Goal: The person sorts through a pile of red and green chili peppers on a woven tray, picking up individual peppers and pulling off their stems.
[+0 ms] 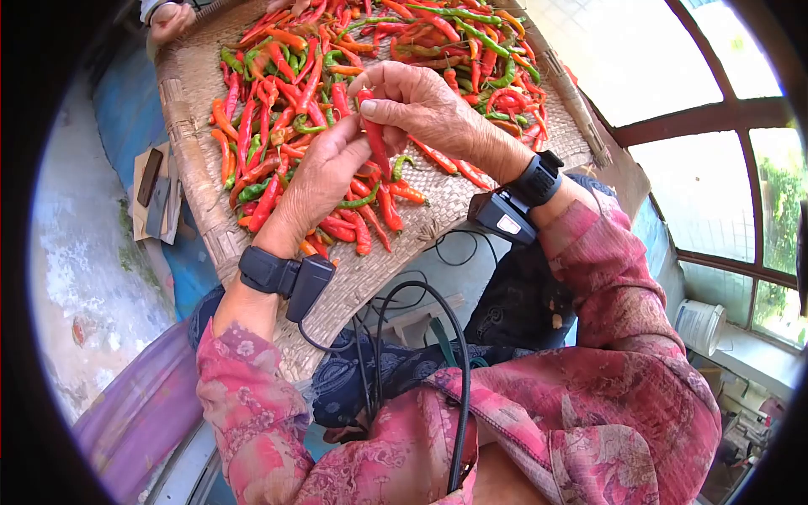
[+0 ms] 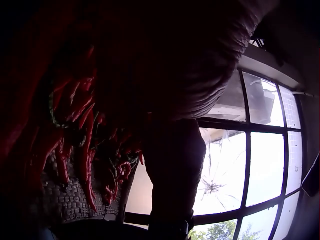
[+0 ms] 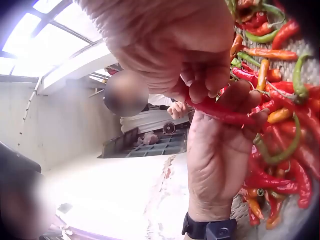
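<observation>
A red chili pepper (image 1: 375, 139) is held between both hands above the heap. My right hand (image 1: 429, 109) pinches its upper end, the thumb lying across it. Lower down, my left hand (image 1: 318, 178) holds it with the thumb alongside; in the right wrist view the left fingers curl around the tip end of the red chili pepper (image 3: 225, 114). Under and beyond the hands lie many red, orange and green chili peppers (image 1: 269, 105) on a woven tray (image 1: 198, 143). The left wrist view is mostly dark, with the hand blocking much of it.
Another person's hand (image 1: 171, 22) is at the tray's far left corner. Flat pieces of board (image 1: 156, 194) lie left of the tray. Black cables (image 1: 412, 290) hang between the arms and the lap. Windows (image 1: 699, 151) and a white bucket (image 1: 699, 324) stand on the right.
</observation>
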Motion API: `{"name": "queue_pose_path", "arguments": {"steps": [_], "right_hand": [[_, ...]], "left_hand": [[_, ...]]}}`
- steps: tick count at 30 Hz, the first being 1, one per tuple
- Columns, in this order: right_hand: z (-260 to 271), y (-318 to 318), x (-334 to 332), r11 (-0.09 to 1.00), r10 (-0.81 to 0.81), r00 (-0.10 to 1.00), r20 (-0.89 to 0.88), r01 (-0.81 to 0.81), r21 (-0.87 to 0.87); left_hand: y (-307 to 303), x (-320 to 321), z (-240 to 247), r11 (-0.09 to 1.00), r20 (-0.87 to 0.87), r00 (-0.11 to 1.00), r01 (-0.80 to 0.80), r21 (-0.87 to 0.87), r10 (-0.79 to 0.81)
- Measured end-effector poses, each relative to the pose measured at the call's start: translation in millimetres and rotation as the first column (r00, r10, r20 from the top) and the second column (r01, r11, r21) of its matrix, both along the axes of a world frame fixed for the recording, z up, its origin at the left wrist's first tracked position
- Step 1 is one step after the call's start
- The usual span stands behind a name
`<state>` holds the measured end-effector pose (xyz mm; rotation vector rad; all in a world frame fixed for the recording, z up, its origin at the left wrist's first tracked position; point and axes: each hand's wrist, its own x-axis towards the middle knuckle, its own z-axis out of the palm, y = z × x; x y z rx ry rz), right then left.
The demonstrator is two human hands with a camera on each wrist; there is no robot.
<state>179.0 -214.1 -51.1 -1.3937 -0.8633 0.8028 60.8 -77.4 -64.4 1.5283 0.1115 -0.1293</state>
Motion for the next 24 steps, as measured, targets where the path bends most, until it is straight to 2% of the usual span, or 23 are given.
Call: {"name": "queue_pose_path", "arguments": {"steps": [1, 3, 4, 5, 7, 9, 11, 12, 14, 15, 16, 17, 18, 19, 21, 24], "right_hand": [[-1, -1, 1, 1.0, -0.005, 1.0, -0.002, 0.005, -0.001], [-1, -1, 6, 0.998, -0.06, 0.99, 0.127, 0.06, 0.008], [0, -1, 8, 0.995, -0.1, 0.987, 0.123, 0.099, 0.013], [4, -2, 13, 0.988, -0.155, 0.963, 0.222, 0.146, 0.056], [18, -12, 31, 0.956, -0.29, 0.892, 0.346, 0.288, 0.057], [21, -25, 62, 0.889, -0.457, 0.812, 0.363, 0.405, 0.212], [50, -35, 65, 0.737, -0.576, 0.493, 0.652, 0.658, 0.153], [50, -35, 64, 0.737, -0.577, 0.493, 0.652, 0.658, 0.155], [44, -37, 62, 0.672, -0.461, -0.008, 0.888, 0.65, 0.355], [25, -36, 69, 0.691, -0.294, -0.022, 0.956, 0.685, 0.228], [12, -30, 58, 0.829, -0.298, 0.119, 0.947, 0.524, 0.195], [-7, -26, 44, 0.909, -0.035, 0.268, 0.963, 0.409, -0.081], [-27, -23, 33, 0.969, 0.116, 0.464, 0.878, 0.141, -0.203], [-32, -21, 11, 0.929, 0.307, 0.434, 0.847, 0.057, -0.366], [-44, -19, -11, 0.852, 0.467, 0.481, 0.742, -0.019, -0.524], [-52, -16, -14, 0.894, 0.391, 0.421, 0.818, 0.038, -0.446]], "left_hand": [[0, 0, 0, 1.0, -0.002, 1.0, 0.005, -0.001, -0.005], [3, 0, -1, 0.995, -0.033, 0.999, -0.026, -0.093, 0.023], [3, 0, -3, 0.996, -0.006, 0.997, -0.075, -0.038, 0.075], [3, 1, -4, 0.997, -0.004, 0.997, -0.073, -0.038, 0.073], [6, 2, -7, 0.972, 0.049, 0.977, -0.21, 0.107, 0.206], [12, 4, -17, 0.957, 0.039, 0.963, -0.269, 0.11, 0.266], [13, 3, -15, 0.938, 0.033, 0.95, -0.313, 0.149, 0.312], [12, 3, -14, 0.938, 0.051, 0.952, -0.307, 0.159, 0.302], [10, 3, -10, 0.939, 0.064, 0.955, -0.296, 0.177, 0.289], [8, 3, -9, 0.938, 0.075, 0.958, -0.287, 0.195, 0.277], [8, 4, -10, 0.938, 0.073, 0.958, -0.287, 0.194, 0.278], [9, 4, -13, 0.937, 0.075, 0.959, -0.283, 0.207, 0.274], [11, 4, -15, 0.935, 0.076, 0.96, -0.278, 0.221, 0.268], [12, 4, -19, 0.934, 0.075, 0.961, -0.278, 0.224, 0.268], [13, 6, -22, 0.942, 0.119, 0.964, -0.26, 0.211, 0.239], [10, 5, -22, 0.942, 0.113, 0.964, -0.26, 0.212, 0.241]]}}
